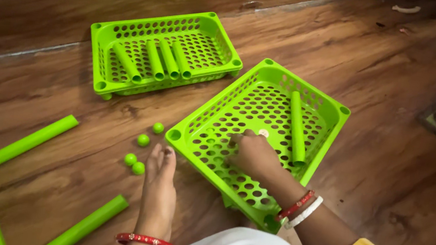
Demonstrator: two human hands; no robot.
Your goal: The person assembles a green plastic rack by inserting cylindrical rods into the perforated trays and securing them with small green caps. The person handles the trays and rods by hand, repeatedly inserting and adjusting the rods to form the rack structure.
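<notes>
On a brown wood-grain floor (383,108), the person works over the nearer bright green perforated plastic tray (217,118), which lies tilted toward them. The right hand (252,156) rests inside it, fingers curled down onto the holed base beside a small pale round piece (263,132); whether that grip pinches anything I cannot tell, since the fingertips are hidden. A short green plastic tube (298,127) lies loose in the same tray, just beyond the hand. The left hand (160,180) lies flat and open on the floor, holding nothing, touching the tray's near corner. Near its fingertips sit four small green plastic balls (139,151), close together. A second green perforated tray (120,37) with three short tubes (155,60) sits further off, by the wall.

To do this step well, I judge the left hand should press the corner firmly so the tray cannot slide, while the right works straight down over one hole, keeping clear of the loose tube so it does not roll.
</notes>
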